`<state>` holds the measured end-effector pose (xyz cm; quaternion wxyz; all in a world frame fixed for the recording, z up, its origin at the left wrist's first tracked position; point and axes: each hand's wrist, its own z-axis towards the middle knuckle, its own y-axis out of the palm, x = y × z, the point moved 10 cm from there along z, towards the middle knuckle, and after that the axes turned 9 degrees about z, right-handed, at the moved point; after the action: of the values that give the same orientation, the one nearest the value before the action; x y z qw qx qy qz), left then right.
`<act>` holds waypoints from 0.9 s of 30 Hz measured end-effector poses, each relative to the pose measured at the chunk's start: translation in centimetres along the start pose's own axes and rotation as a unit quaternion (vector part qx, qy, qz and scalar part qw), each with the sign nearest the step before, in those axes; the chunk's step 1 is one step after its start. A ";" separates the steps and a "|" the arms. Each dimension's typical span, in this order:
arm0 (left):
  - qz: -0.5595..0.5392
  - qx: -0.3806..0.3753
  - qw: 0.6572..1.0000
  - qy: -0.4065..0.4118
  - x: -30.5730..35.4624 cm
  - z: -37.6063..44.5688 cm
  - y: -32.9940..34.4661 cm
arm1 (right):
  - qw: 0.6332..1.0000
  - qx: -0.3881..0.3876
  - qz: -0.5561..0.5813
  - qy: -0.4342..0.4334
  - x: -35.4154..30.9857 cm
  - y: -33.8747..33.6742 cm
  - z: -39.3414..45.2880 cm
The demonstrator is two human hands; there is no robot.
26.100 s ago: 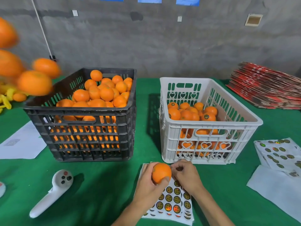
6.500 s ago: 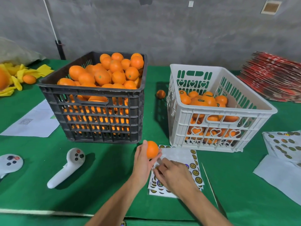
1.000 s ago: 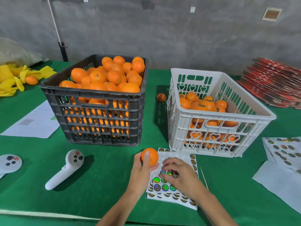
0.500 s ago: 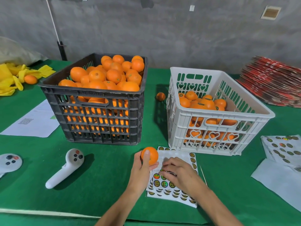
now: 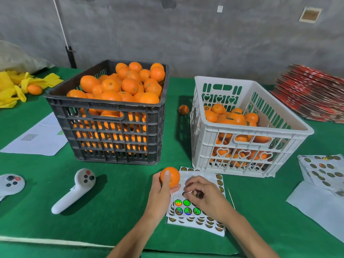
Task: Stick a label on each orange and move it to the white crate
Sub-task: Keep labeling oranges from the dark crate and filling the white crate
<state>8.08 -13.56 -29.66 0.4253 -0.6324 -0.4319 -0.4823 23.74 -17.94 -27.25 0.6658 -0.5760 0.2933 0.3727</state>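
Head view, orange (image 5: 172, 176) in left hand (image 5: 162, 192) grip, above label sheet (image 5: 195, 207)

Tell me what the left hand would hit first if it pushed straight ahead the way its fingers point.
Likely the black crate: the left hand, gripping the orange, points toward its near right corner. Depth is unclear; it could slip between the crates.

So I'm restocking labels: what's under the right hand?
The right hand picks at the top label sheet, which lies on more sheets. Three shiny labels show beside it; the ones beneath the fingers are covered.
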 end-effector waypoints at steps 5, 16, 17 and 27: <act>0.002 -0.001 1.000 -0.012 0.0 -0.3 -0.1 | 0.999 0.035 -0.023 0.005 -0.9 -0.3 -0.1; -0.098 0.006 0.995 -0.029 3.2 1.0 0.3 | 0.958 0.233 -0.135 -0.099 -9.4 -1.4 0.1; -0.131 0.001 0.991 -0.030 4.2 1.1 0.3 | 0.958 0.229 -0.124 -0.117 -10.3 -1.8 0.1; -0.015 -0.091 0.975 0.201 21.9 0.2 1.3 | 0.895 0.353 -0.221 -0.160 -17.6 -13.4 2.4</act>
<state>12.91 -10.77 -8.48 0.4368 -0.5521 -0.3013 -0.6431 25.13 -19.10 -5.10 0.9283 -0.2859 0.1604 0.1755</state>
